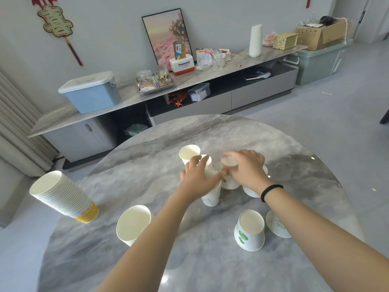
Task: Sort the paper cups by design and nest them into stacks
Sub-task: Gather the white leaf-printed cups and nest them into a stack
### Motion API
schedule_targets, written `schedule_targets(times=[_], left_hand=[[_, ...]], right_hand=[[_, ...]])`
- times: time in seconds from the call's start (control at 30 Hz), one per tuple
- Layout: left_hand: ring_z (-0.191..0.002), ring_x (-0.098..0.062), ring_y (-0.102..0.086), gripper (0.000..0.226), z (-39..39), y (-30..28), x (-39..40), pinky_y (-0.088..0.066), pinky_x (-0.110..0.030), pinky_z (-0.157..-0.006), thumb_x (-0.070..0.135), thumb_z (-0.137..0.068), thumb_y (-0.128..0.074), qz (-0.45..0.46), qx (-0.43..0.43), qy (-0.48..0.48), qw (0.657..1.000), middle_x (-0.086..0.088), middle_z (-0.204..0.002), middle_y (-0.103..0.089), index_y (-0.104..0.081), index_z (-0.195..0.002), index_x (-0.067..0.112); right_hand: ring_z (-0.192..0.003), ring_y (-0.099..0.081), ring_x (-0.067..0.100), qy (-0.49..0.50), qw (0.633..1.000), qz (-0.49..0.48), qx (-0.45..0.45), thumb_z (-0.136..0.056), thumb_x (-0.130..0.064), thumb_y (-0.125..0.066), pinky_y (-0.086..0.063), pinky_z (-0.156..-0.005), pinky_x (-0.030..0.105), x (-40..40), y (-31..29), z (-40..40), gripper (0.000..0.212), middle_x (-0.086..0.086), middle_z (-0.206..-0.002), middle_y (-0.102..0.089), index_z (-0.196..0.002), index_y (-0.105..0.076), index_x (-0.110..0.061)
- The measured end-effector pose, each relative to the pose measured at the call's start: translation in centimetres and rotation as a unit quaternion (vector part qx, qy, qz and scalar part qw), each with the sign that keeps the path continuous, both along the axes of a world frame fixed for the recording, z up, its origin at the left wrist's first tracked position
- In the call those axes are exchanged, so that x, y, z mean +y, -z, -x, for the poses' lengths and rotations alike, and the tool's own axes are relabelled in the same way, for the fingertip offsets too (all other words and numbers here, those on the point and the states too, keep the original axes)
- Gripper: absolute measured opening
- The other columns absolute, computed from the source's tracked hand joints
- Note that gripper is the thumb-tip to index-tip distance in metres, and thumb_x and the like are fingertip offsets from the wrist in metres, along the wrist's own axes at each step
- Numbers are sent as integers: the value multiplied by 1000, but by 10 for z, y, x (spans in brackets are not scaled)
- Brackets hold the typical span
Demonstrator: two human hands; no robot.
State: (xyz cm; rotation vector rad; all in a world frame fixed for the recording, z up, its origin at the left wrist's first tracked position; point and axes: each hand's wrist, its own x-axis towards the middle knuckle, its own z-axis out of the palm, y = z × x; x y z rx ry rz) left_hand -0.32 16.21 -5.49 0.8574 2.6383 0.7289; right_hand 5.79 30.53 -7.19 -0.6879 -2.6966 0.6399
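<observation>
White paper cups are spread over a round marble table (147,260). A tall nested stack with a yellow-banded bottom cup (63,197) stands at the left, and a short stack (133,224) is nearer me. My left hand (197,178) grips an upside-down cup (211,197) at the middle. My right hand (246,167) holds another upside-down cup (230,180) beside it, this one with a green print. An open cup (189,153) stands just behind them. A cup with a green tree print (250,230) sits upside down at the right.
Two more cups (277,226) (251,191) sit partly hidden by my right forearm. Behind the table runs a long low cabinet (242,66) loaded with boxes, a framed picture and a white vase. Grey floor surrounds the table.
</observation>
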Motion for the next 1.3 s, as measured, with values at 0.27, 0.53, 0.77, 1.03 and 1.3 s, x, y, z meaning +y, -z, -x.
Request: schedule_targets(times=[0.27, 0.53, 0.77, 1.03, 1.3], left_hand=[[-97, -18, -53, 24, 2, -15, 5, -44, -20, -83, 36, -95, -46, -195, -156, -68, 966, -1, -105, -56, -56, -110, 20], [-72, -17, -54, 15, -2, -37, 5, -41, -23, -66, 20, -92, -54, -312, -95, -122, 937, -1, -76, -62, -66, -87, 14], [-89, -25, -59, 19, -12, -40, -17, -14, -24, -76, 25, -91, -55, -184, 260, -78, 945, -3, -84, -70, -73, -96, 20], [-90, -26, -59, 30, -23, -3, -23, -25, -30, -80, 33, -92, -43, -17, 218, 17, 976, -4, -89, -69, -72, -97, 24], [-111, -13, -57, 24, -25, 1, -28, -30, -31, -102, 36, -92, -52, -125, 26, -50, 991, 5, -112, -67, -68, -108, 27]], right_hand=[[-109, -53, 14, 49, 927, 301, 221, -84, -37, -62, -42, -89, 26, 3, -41, -9, 45, 1, -122, -56, -127, -52, -27], [-97, -62, 13, 34, 901, 412, 129, -86, -33, -61, -43, -85, 24, 7, -41, -18, 42, -1, -115, -63, -125, -56, -18], [-127, -43, 30, 41, 993, 63, -89, -83, -31, -60, -31, -104, 39, 23, -30, -32, 49, 6, -137, -49, -130, -51, -27], [-120, -50, 31, -22, 981, 96, -169, -80, -20, -65, -44, -96, 36, 33, 3, -39, 62, 13, -134, -47, -137, -42, -28], [-117, -51, 21, 2, 986, 142, 89, -81, -34, -63, -41, -89, 30, 15, -37, -31, 53, 2, -131, -51, -131, -45, -30]])
